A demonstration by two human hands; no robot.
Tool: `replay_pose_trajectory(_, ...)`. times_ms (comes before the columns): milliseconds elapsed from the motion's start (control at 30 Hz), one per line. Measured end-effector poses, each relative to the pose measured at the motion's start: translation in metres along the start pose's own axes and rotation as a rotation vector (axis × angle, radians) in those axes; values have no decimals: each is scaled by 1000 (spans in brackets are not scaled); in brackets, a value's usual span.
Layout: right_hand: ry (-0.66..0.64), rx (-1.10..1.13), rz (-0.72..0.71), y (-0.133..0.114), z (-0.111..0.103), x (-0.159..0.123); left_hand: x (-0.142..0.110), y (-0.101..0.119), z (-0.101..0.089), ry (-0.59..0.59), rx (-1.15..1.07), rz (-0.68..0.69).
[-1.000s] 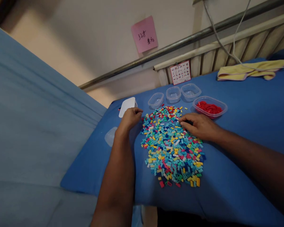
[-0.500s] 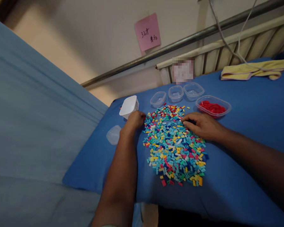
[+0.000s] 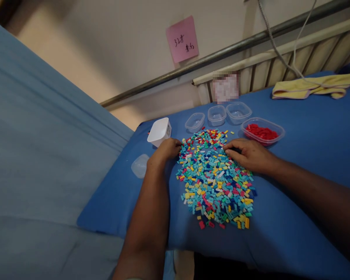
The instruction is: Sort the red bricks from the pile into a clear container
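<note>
A broad pile of small plastic building bricks (image 3: 212,182) in blue, turquoise, yellow, green, red and white is spread on the blue-covered surface in front of me. At its upper left edge, my left hand (image 3: 168,148) has its fingers curled down against the bricks; what the fingertips hold, if anything, is hidden. My right hand (image 3: 247,153) rests over the pile's upper right side, thumb and forefinger a little apart, their tips at the bricks. Just beyond it stands a clear tub (image 3: 277,136) with red bricks (image 3: 261,132) inside.
Three clear plastic tubs stand behind the pile: a left one (image 3: 195,122), a middle one (image 3: 216,116) and a right one (image 3: 238,112). A white box (image 3: 160,131) and a clear lid (image 3: 140,166) are at left. A yellow cloth (image 3: 312,86) lies far right, near a railing.
My left hand has shifted slightly right along the pile's edge. My right hand has stayed almost where it was.
</note>
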State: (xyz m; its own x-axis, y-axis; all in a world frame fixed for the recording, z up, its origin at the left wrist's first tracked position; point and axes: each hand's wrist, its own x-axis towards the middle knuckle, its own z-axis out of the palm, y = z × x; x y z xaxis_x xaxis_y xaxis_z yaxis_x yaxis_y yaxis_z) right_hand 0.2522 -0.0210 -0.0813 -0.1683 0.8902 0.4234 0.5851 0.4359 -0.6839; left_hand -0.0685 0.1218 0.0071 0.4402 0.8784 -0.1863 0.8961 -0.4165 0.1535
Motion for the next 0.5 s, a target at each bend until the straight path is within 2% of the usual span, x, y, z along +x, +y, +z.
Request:
replay_pose_trajectory(167, -7, 14, 10, -1, -1, 0, 1, 4, 1, 62, 5, -66)
replay_pose_trajectory(367, 0, 8, -6, 0, 0, 3, -6, 10, -10, 99, -35, -62)
replay_pose_trajectory(500, 4, 18, -11, -4, 0, 7, -3, 37, -14, 183, -255, 46)
